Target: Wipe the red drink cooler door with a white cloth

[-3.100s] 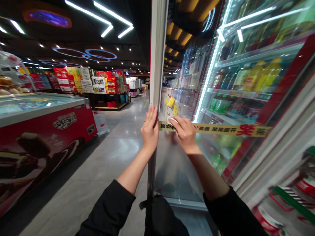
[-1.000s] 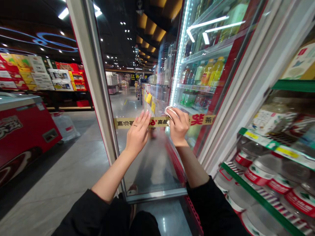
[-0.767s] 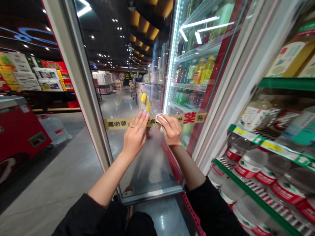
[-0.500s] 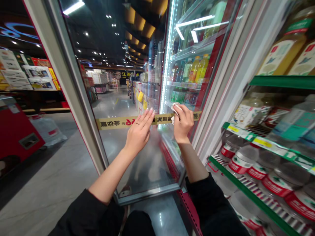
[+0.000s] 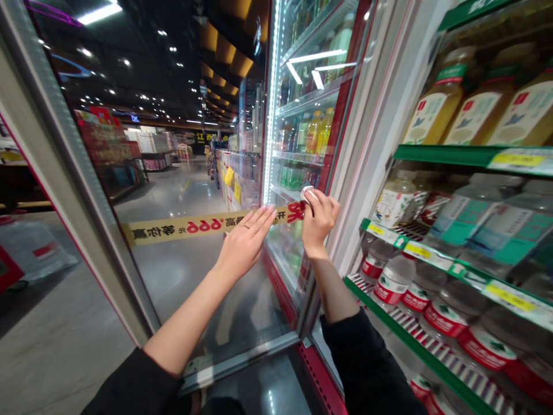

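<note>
A yellow strip [image 5: 147,230] printed with black and red characters, seen mirrored, runs across the glass door [image 5: 203,300]. My left hand [image 5: 242,242] lies flat over the strip's middle, fingers together and stretched out, a ring on one of them. Close to the door's frame on the right, my right hand [image 5: 319,222] is closed around a crumpled white cloth [image 5: 307,192] at the strip's right part. Most of the cloth is hidden by the fingers; it could be tissue.
Shelves with green edges [image 5: 449,153] on the right hold drink bottles [image 5: 432,118] and larger water bottles [image 5: 449,311]. The door's left frame post [image 5: 56,167] is slanted. Through the glass, a lit cooler [image 5: 298,155] and a store aisle show.
The view has turned right, so more of the shelves shows. Along the strip, both hands have shifted left toward its red lettering. The right hand keeps the white cloth.
</note>
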The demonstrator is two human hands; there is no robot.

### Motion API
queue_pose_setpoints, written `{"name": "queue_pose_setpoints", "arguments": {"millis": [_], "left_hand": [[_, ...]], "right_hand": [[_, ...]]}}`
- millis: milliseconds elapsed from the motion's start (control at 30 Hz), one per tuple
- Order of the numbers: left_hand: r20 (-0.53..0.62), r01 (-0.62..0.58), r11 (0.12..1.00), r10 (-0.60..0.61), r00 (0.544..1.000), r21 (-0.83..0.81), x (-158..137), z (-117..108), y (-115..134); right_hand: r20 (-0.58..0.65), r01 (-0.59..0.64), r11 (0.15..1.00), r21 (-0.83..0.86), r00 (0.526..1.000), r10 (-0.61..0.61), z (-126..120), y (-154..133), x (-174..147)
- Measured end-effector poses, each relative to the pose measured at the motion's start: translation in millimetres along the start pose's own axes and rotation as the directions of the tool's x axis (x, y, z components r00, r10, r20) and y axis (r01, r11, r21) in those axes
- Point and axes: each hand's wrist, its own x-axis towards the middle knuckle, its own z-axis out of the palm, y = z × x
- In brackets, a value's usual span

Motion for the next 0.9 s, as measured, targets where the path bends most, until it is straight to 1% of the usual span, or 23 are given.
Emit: {"name": "queue_pose_setpoints", "arguments": {"millis": [33,100,167,200,267,333,400,467,533,600,633,667,733,800,833,900], "left_hand": [[-0.001,0.003,1.0,-0.003,1.0,-0.002,2.1,1.9,1.6],[-0.003,0.009,1.0,-0.009,1.0,-0.009,6.2,5.9,5.0],[-0.008,0.004,1.0,-0.004,1.0,-0.013,10.2,9.9,8.2],[-0.011,-0.001,1.0,0.001,1.0,-0.014,12.2,11.6,9.5],[-0.014,-0.01,1.0,0.01,1.0,-0.016,15.9,13.7,11.5],[-0.018,-0.004,1.0,0.004,1.0,-0.014,19.4,14.0,12.7],[-0.039,0.024,1.0,-0.024,0.999,0.0,22.3,12.8,13.6],[-0.076,0.078,0.997,-0.076,0.994,0.019,24.4,11.0,14.2],[-0.11,0.133,0.991,-0.128,0.986,0.033,25.6,9.6,14.0],[-0.123,0.157,0.987,-0.151,0.981,0.039,25.9,8.8,12.8],[-0.123,0.157,0.987,-0.151,0.981,0.041,25.8,8.6,12.0],[-0.119,0.152,0.987,-0.147,0.982,0.041,25.6,8.6,11.2],[-0.108,0.148,0.988,-0.142,0.984,0.044,25.2,8.7,10.0],[-0.104,0.149,0.988,-0.143,0.984,0.05,25.0,9.0,10.2],[-0.107,0.149,0.988,-0.143,0.984,0.05,25.0,9.2,11.0],[-0.116,0.146,0.989,-0.141,0.983,0.039,25.5,9.9,13.5]], "right_hand": [[0.032,-0.013,1.0,0.002,0.999,0.013,-0.9,1.6,-2.5],[0.083,-0.003,1.0,0.01,0.997,0.002,-4.6,4.5,-12.5],[0.092,0.032,0.999,0.018,0.995,-0.033,-9.0,9.4,-22.6],[0.078,0.045,0.999,0.021,0.996,-0.047,-10.6,12.4,-25.1],[0.029,0.046,0.999,0.019,0.999,-0.046,-11.1,16.8,-22.8],[-0.009,0.01,1.0,0.022,1.0,-0.009,-7.6,14.9,-12.5],[0.01,-0.016,0.999,0.044,1.0,0.016,-1.7,4.7,-1.1],[0.095,0.027,0.996,0.084,0.995,-0.035,3.3,-10.6,3.7],[0.194,0.106,0.987,0.117,0.973,-0.127,4.8,-23.3,-1.1],[0.235,0.166,0.976,0.138,0.952,-0.195,2.0,-26.1,-11.8],[0.237,0.184,0.973,0.139,0.948,-0.213,-0.6,-22.8,-16.7],[0.227,0.189,0.973,0.13,0.95,-0.215,-3.5,-16.8,-19.9],[0.163,0.164,0.982,0.089,0.971,-0.177,-8.0,0.3,-18.4],[0.015,0.078,0.996,0.037,0.997,-0.079,-9.4,17.7,-7.0],[-0.02,0.049,0.998,0.031,0.999,-0.048,-9.1,24.4,0.5],[-0.037,0.022,1.0,0.016,0.999,-0.021,-8.3,32.5,12.8]]}}
